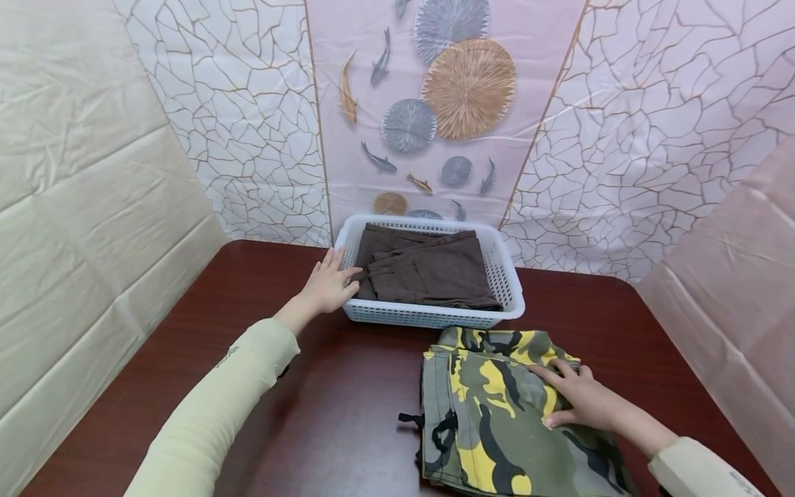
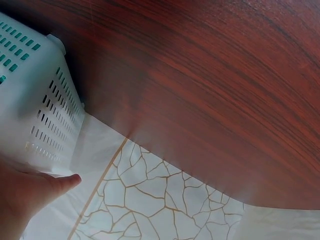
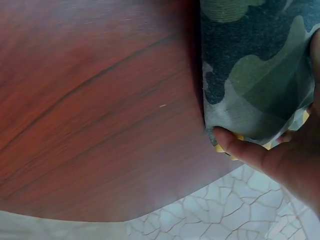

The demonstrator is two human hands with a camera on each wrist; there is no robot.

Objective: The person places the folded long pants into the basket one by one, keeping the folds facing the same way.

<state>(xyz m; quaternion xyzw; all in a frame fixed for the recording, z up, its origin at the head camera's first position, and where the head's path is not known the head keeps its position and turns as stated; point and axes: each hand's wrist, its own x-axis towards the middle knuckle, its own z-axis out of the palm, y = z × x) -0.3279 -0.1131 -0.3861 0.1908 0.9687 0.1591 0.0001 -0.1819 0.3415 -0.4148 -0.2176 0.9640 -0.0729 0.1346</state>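
A white perforated plastic basket stands at the back of the table with folded dark brown trousers inside. My left hand rests at the basket's left rim, its fingers spread. The left wrist view shows part of that hand beside the basket's holed wall. In front of the basket, towards the right, lies a folded camouflage garment in green, grey, black and yellow. My right hand lies on its right part, fingers spread. In the right wrist view, the thumb touches the cloth's edge.
The table has a dark red wood-grain top with rounded back corners. Patterned cloth hangs right behind it, and plain pale cloth hangs along the left side. Black cords stick out from the camouflage garment's left edge.
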